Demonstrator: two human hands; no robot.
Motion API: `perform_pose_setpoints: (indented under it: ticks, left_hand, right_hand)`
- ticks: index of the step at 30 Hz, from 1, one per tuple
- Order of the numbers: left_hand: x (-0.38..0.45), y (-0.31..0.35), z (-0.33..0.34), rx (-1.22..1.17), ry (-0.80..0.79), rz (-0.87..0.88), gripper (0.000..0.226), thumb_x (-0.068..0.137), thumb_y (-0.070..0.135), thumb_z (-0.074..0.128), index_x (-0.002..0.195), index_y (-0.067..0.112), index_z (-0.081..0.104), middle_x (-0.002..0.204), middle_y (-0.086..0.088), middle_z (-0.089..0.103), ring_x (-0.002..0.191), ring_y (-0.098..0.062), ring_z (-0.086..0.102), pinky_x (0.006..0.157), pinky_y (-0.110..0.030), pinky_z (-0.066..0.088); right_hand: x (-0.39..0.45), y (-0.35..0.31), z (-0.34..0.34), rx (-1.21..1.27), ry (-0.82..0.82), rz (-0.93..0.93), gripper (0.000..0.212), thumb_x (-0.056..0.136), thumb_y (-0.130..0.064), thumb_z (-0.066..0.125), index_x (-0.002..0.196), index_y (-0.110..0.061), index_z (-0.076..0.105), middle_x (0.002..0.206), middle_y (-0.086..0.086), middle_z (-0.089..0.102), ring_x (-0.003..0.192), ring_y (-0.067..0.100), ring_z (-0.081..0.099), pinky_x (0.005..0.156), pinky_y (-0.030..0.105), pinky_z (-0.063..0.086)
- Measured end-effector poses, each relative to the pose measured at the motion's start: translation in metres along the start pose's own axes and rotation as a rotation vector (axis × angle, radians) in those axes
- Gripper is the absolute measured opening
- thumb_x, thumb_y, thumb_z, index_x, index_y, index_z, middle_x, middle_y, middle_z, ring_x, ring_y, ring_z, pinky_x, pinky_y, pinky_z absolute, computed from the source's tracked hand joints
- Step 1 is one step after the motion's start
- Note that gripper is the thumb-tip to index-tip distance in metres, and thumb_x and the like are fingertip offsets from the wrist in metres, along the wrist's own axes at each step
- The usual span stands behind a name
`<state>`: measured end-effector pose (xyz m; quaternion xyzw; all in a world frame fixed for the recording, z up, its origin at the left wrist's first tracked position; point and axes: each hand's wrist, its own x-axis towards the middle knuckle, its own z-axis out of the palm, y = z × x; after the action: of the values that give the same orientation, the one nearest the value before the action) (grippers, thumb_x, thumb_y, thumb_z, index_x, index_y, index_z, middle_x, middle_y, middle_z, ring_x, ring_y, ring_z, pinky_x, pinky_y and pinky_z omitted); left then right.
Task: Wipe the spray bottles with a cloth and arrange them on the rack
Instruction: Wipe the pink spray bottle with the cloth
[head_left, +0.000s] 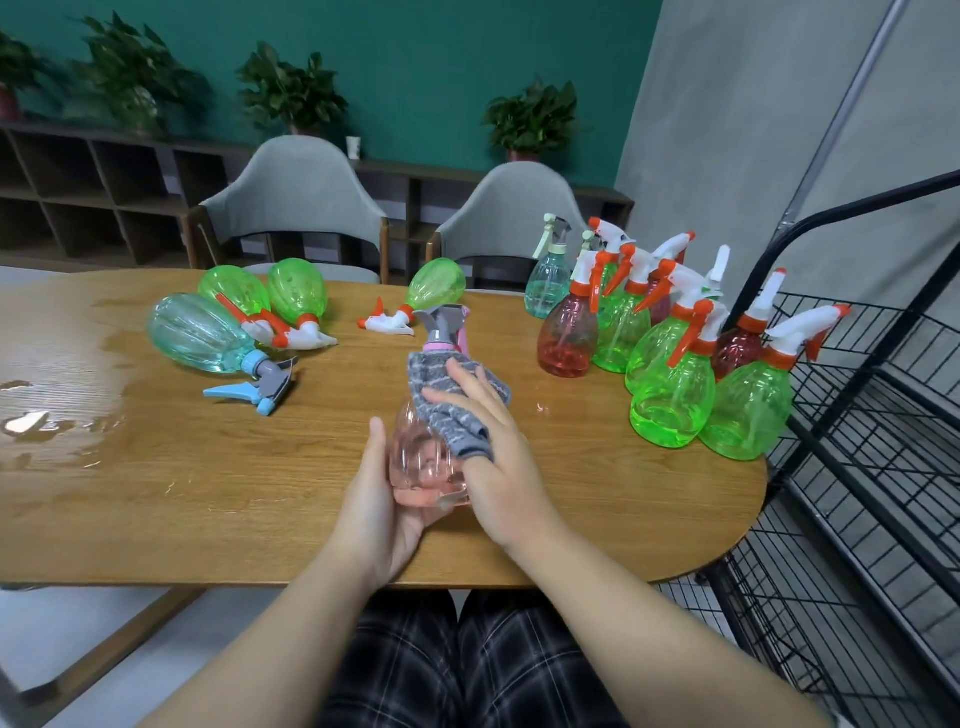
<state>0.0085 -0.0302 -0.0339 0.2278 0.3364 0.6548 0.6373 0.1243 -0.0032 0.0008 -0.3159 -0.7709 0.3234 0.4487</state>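
Observation:
A clear pink spray bottle (422, 462) with a grey and pink nozzle tilts away from me over the wooden table (208, 493). My left hand (371, 499) grips its base from the left. My right hand (491, 457) presses a grey striped cloth (452, 400) flat against the bottle's upper side, and the cloth also wraps the thumb. Several green and red bottles (670, 395) stand upright at the table's right end. On the left lie a blue bottle (200, 335) and green ones (296, 293). The black wire rack (872, 415) stands to the right.
Another green bottle (434, 286) lies at the table's far middle. Water is pooled on the table's left part (57, 415). Two grey chairs (296, 202) stand behind the table. A shelf with potted plants lines the green back wall.

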Motion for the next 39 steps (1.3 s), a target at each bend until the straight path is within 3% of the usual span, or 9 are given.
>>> perform_pose_setpoints:
  ticks: [6,13,16,19,21,28,31,33,39]
  left_hand:
    - [-0.001,0.0,0.002,-0.012,-0.053,0.024,0.077,0.081,0.069,0.031,0.132,0.017,0.056,0.127,-0.014,0.065,0.116,-0.028,0.064,0.086,-0.04,0.059]
    - [-0.006,0.002,0.002,-0.014,-0.031,-0.018,0.077,0.078,0.068,0.047,0.125,0.009,0.06,0.125,-0.024,0.063,0.109,-0.036,0.065,0.087,-0.046,0.057]
    - [-0.007,0.003,0.003,-0.003,0.007,-0.012,0.086,0.071,0.062,0.073,0.132,0.004,0.055,0.129,-0.027,0.059,0.108,-0.038,0.062,0.089,-0.05,0.056]
    - [-0.006,0.004,0.001,-0.064,0.036,0.012,0.07,0.084,0.056,0.055,0.133,0.006,0.053,0.119,-0.022,0.067,0.095,-0.03,0.07,0.073,-0.037,0.061]
    - [-0.005,0.003,-0.001,-0.113,0.023,0.004,0.064,0.087,0.054,0.047,0.129,0.006,0.055,0.111,-0.021,0.07,0.083,-0.025,0.073,0.058,-0.031,0.061]
    - [-0.007,0.005,0.001,-0.109,0.011,-0.012,0.061,0.093,0.053,0.041,0.124,0.004,0.059,0.113,-0.023,0.069,0.087,-0.027,0.072,0.062,-0.032,0.061]
    - [-0.006,0.004,0.0,-0.08,0.01,-0.004,0.056,0.098,0.049,0.037,0.125,0.006,0.06,0.114,-0.021,0.069,0.092,-0.027,0.07,0.07,-0.035,0.061]
    - [-0.004,0.003,0.0,-0.061,0.01,-0.008,0.055,0.099,0.049,0.035,0.12,0.01,0.067,0.116,-0.017,0.069,0.097,-0.025,0.069,0.084,-0.04,0.057]
    - [-0.005,0.003,0.003,-0.068,-0.035,-0.002,0.069,0.085,0.066,0.032,0.127,0.019,0.06,0.123,-0.013,0.068,0.108,-0.027,0.068,0.084,-0.044,0.059]
  right_hand:
    - [-0.018,0.01,-0.004,-0.037,-0.088,-0.095,0.046,0.072,0.004,0.048,0.104,-0.019,0.072,0.137,-0.021,0.051,0.143,0.0,0.018,0.113,0.011,0.009]
    - [-0.04,0.014,-0.011,0.103,-0.04,-0.148,0.032,0.072,-0.02,0.051,0.091,-0.015,0.076,0.12,-0.009,0.063,0.122,0.007,0.052,0.104,0.024,0.038]
    - [-0.033,0.001,-0.012,0.596,0.207,0.214,0.024,0.074,-0.02,0.052,0.079,0.0,0.065,0.091,0.009,0.069,0.092,0.017,0.066,0.086,0.033,0.05]
    - [-0.009,-0.016,-0.024,1.13,0.511,0.659,0.027,0.094,-0.021,0.041,0.087,-0.002,0.059,0.089,0.019,0.064,0.084,0.033,0.062,0.095,0.047,0.045]
    - [0.006,-0.023,-0.032,1.196,0.581,0.718,0.035,0.099,-0.03,0.039,0.102,-0.005,0.063,0.1,0.019,0.066,0.092,0.034,0.063,0.098,0.048,0.044]
    - [0.031,-0.037,-0.02,0.638,0.333,0.462,0.025,0.099,-0.039,0.043,0.101,-0.023,0.062,0.099,0.0,0.069,0.09,0.01,0.064,0.074,0.029,0.049]
    - [0.028,-0.029,-0.004,0.232,0.114,0.294,0.025,0.094,-0.048,0.045,0.113,-0.04,0.059,0.127,-0.009,0.058,0.118,0.008,0.056,0.099,0.035,0.047]
    - [0.021,-0.02,0.004,0.016,-0.022,0.178,0.034,0.093,-0.038,0.043,0.122,-0.054,0.047,0.151,-0.016,0.035,0.143,0.011,0.026,0.117,0.045,0.024]
    - [-0.006,0.001,0.005,-0.173,-0.123,-0.064,0.06,0.075,-0.01,0.043,0.128,-0.035,0.056,0.152,-0.026,0.021,0.146,0.0,-0.001,0.115,0.022,0.001]
